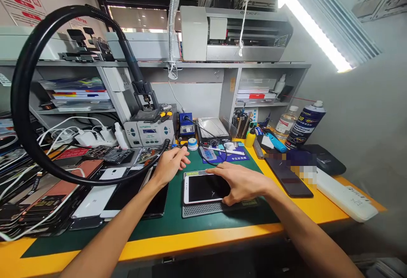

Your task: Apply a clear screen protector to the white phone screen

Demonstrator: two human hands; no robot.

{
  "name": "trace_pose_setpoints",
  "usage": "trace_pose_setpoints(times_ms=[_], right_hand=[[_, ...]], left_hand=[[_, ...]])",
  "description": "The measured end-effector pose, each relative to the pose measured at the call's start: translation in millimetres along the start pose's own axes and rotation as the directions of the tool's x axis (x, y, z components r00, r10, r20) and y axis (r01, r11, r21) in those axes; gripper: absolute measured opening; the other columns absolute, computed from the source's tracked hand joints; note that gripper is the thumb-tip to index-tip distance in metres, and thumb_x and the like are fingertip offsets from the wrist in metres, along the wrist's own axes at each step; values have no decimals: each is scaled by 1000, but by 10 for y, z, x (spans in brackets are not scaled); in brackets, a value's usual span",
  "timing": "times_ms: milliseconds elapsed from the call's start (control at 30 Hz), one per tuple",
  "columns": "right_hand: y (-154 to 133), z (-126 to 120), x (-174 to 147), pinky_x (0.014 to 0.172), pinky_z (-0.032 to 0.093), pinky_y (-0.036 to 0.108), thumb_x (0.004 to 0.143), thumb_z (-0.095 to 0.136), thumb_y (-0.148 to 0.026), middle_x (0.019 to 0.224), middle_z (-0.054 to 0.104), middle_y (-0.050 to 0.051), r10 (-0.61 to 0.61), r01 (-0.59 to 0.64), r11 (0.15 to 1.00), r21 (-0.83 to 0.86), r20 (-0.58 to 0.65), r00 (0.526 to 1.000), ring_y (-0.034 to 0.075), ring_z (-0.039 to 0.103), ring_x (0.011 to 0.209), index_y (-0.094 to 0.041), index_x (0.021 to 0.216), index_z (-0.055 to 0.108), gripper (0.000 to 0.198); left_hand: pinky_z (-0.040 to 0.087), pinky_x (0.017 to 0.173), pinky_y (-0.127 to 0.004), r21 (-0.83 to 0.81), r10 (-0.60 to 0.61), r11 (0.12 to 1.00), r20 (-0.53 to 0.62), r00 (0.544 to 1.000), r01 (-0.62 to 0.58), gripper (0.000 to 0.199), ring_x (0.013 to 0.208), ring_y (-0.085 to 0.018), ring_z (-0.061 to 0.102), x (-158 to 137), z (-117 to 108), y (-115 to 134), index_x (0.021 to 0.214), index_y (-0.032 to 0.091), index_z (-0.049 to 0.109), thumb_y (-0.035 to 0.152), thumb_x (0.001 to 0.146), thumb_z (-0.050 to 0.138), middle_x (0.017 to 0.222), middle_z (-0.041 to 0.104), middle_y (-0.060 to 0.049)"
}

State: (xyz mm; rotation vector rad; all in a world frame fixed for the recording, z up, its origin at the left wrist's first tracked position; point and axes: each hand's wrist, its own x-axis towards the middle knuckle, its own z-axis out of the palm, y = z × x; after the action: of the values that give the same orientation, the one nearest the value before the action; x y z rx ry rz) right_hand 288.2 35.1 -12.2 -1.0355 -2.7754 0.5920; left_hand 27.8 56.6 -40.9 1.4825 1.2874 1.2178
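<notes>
A white-framed smartphone (203, 188) with a dark screen lies on a grey perforated pad (203, 210), on a green mat. My right hand (243, 182) reaches over the phone's right end, thumb at the near edge and fingers at the far edge, gripping it. To the left, my left hand (171, 165) is raised above the mat with fingers curled and pressed together. Whether anything small sits between those fingertips is hidden. Just behind it are a black hose tip (167, 143) and a small round blue-and-white tub (192, 144).
Phones and a tablet (133, 197) crowd the left side, with white cables. A thick black hose (19, 99) loops above them. Behind stand a grey control unit (152, 131) and a flat-topped device (213, 129). At right are a dark phone (291, 176), a spray can (305, 125) and bottles.
</notes>
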Motion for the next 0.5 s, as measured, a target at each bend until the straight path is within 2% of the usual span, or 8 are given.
trace_pose_setpoints(times_ms=[333,433,500], right_hand=[[-49,-28,10,97,45,41,67,78,-44,128,61,15,38,-35,999,-24,106,994,35,54,121,-19,152,41,96],[-38,-74,-13,95,48,39,64,80,-45,127,64,16,28,-26,999,-24,106,994,34,57,120,-16,147,49,94],[58,-143,-30,91,49,34,65,81,-47,125,68,12,48,-51,997,52,41,998,30,62,113,-18,138,60,81]], left_hand=[[46,62,-30,235,125,965,-30,992,-115,39,64,-21,62,7,-45,-73,79,18,69,55,87,58,75,71,-6],[45,60,-30,292,150,948,-50,987,-129,38,63,-21,62,0,-60,-71,80,19,69,55,86,58,74,71,-5],[45,61,-30,329,178,933,-71,981,-146,37,63,-21,63,-8,-64,-68,79,20,69,54,86,57,73,71,-3]])
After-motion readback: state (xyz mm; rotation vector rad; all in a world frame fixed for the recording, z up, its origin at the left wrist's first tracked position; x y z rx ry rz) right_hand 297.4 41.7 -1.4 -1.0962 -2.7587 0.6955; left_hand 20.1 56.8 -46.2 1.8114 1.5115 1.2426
